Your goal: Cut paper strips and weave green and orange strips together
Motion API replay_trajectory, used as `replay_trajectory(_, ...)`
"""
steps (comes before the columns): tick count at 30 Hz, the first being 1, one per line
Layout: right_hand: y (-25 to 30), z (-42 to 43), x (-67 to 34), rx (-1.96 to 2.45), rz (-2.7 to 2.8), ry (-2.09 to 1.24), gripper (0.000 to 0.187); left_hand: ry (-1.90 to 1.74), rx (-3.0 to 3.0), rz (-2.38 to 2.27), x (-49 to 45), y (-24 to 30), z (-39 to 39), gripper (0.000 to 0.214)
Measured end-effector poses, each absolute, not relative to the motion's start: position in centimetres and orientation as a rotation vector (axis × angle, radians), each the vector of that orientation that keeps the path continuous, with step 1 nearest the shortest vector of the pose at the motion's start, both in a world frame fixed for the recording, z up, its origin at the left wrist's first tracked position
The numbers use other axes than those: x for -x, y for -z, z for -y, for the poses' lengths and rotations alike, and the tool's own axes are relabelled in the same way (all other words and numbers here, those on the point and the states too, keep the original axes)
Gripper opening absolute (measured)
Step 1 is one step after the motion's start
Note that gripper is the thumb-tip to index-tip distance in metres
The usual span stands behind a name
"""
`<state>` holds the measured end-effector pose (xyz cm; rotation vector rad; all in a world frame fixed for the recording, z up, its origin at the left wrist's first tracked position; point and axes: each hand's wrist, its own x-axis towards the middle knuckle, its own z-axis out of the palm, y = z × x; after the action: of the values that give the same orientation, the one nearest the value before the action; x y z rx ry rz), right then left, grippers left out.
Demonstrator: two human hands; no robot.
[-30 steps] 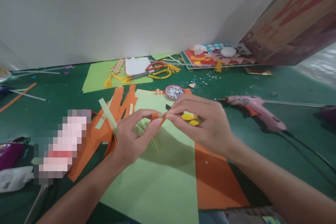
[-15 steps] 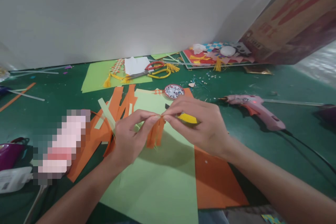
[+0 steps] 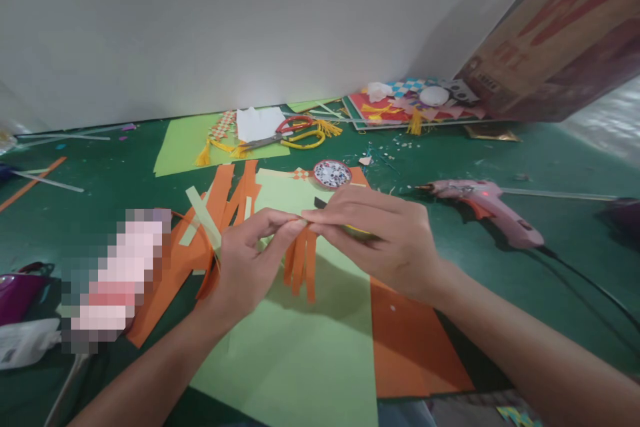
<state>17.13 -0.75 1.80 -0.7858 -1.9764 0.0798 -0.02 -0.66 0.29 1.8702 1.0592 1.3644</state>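
Note:
My left hand (image 3: 247, 263) and my right hand (image 3: 383, 237) meet above a light green paper sheet (image 3: 300, 347). Both pinch the top of a small bundle of orange paper strips (image 3: 301, 262), which hang down from my fingertips. Yellow paper bits peek out under my right palm. An orange sheet (image 3: 410, 347) lies under the green one at the right. Loose orange and green strips (image 3: 220, 213) lie fanned out left of my left hand.
A pink glue gun (image 3: 487, 210) with a black cord lies right of my hands. A round tub of googly eyes (image 3: 332, 174) sits behind them. Red and yellow scissors (image 3: 293, 133) rest on a green sheet near the wall. A cardboard box (image 3: 560, 40) leans at back right.
The orange strips, at first bunched between my fingertips, have dropped open and now hang down as separate strips. Both hands stay pinched together in about the same place.

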Motion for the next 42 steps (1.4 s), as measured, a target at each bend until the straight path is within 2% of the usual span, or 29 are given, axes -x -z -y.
replay_trajectory(10, -1.6, 0.7, -17.2, 0.764, 1.987, -0.038, 0.018, -1.371, -1.837, -1.062, 0.1, -0.3, 0.6, 0.016)
replay_trajectory(15, -2.0, 0.8, -17.0, 0.903, 1.938, -0.249, 0.006, -1.386, -1.942, -1.052, 0.1, -0.3, 0.6, 0.013)
replay_trajectory(27, -2.6, 1.2, -16.9, 1.056, 1.853, -0.595, 0.015, -1.342, -1.996, -1.062, 0.2, -0.3, 0.6, 0.014)
replay_trajectory(42, -2.7, 1.0, -17.1, 1.004, 1.909, -0.541, 0.012, -1.326, -2.088, -0.972, 0.2, 0.0, 0.6, 0.013)
